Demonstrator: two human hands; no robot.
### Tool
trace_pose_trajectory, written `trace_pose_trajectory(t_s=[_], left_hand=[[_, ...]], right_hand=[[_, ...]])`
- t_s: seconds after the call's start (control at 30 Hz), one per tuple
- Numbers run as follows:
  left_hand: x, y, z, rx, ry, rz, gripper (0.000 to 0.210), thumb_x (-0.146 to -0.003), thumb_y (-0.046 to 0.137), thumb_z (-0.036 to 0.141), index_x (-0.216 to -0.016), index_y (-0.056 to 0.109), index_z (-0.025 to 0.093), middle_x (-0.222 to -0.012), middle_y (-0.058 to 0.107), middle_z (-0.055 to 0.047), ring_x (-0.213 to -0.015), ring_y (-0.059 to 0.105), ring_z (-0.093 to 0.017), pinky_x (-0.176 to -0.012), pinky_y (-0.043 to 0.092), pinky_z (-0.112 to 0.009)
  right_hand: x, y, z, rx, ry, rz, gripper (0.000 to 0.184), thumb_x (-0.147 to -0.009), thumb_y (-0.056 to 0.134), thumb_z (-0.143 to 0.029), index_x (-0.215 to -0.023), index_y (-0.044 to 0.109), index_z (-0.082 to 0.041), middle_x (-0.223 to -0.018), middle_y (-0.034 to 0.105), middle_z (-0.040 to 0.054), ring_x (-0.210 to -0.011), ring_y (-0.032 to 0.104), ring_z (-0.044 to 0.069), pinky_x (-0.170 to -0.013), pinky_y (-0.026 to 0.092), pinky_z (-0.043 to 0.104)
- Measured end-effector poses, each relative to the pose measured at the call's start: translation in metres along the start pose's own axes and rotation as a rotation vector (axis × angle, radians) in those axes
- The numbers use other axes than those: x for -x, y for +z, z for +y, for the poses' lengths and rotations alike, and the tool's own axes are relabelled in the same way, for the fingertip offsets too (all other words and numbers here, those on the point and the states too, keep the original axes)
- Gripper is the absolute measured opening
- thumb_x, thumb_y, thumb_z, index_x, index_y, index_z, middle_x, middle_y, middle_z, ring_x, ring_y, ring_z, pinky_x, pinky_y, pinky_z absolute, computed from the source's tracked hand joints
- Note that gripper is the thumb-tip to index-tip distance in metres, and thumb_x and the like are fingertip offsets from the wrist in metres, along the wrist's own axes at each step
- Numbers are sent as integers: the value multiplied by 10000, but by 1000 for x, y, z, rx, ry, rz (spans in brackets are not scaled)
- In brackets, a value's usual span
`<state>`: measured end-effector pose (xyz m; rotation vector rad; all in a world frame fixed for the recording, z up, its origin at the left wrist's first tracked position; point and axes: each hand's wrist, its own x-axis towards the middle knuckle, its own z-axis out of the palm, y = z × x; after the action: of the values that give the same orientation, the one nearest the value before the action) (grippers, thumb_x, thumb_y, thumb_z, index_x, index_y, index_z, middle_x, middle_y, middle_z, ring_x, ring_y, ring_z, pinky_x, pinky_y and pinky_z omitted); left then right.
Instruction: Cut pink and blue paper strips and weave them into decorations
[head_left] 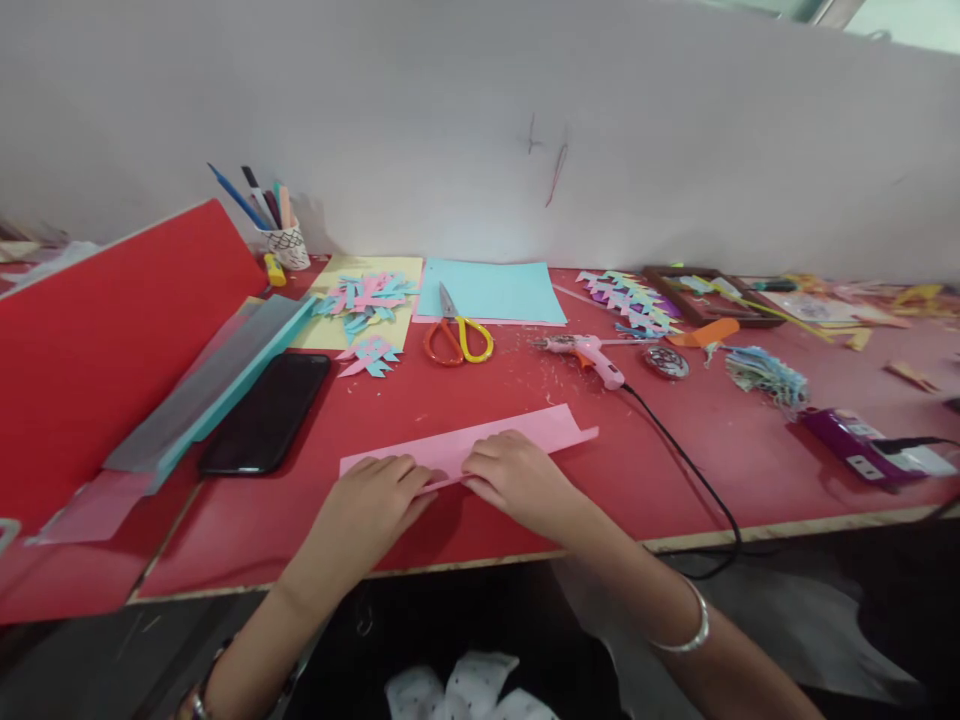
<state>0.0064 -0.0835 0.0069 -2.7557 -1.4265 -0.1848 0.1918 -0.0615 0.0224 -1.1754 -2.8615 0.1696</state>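
Observation:
A strip of pink paper (540, 428) lies on the red table near its front edge, its near edge turned up in a narrow fold or roll. My left hand (386, 498) pinches that near edge at the left, thumb below and fingers on top. Close beside it, my right hand (517, 478) grips the same edge near the middle, fingers curled over. Both hands hide part of the paper. Beyond them lie scissors (459, 335) with one red and one yellow handle, and a pink glue gun (589, 355) with a black cord.
A black phone (268, 415) and folded grey and blue paper strips (217, 385) lie left, by a red board (120, 350). Behind are blue paper (487, 290), paper cuttings (367, 300) and a pen cup (287, 245). A purple power strip (855, 445) sits right.

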Motion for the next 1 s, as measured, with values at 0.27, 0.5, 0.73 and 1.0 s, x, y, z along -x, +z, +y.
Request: trace_pose_trajectory(t_s=[0.27, 0.5, 0.73, 1.0], left_hand=[[2, -2, -29, 50, -140, -89, 269, -840, 438, 327, -999, 615, 201, -967, 687, -66, -832, 642, -211, -713, 483, -295], [9, -2, -27, 206, -233, -13, 340, -814, 412, 352, -1092, 549, 212, -1064, 640, -57, -897, 622, -206, -745, 484, -300], [22, 19, -42, 355, -301, 112, 430, -808, 357, 491, -1055, 562, 205, -1048, 652, -66, -937, 612, -214, -756, 491, -291], [35, 19, -56, 421, -314, 189, 462, -788, 337, 552, -982, 589, 218, -945, 680, -62, -836, 636, -202, -700, 497, -265]], right_hand=[[-1, -5, 34, -99, 143, -45, 226, -778, 562, -288, -945, 595, -139, -956, 651, 96, -892, 571, 213, -877, 305, 358], [2, 4, 28, -31, 225, 68, 260, -772, 515, -335, -932, 581, -141, -901, 617, 83, -879, 537, 220, -878, 288, 367], [12, 10, 40, -100, 350, 129, 246, -739, 547, -301, -934, 578, -155, -904, 622, 72, -867, 535, 212, -808, 326, 338], [48, 16, 84, -45, 509, 319, 126, -739, 502, -267, -821, 561, -193, -836, 625, 64, -817, 544, 214, -768, 355, 351]])
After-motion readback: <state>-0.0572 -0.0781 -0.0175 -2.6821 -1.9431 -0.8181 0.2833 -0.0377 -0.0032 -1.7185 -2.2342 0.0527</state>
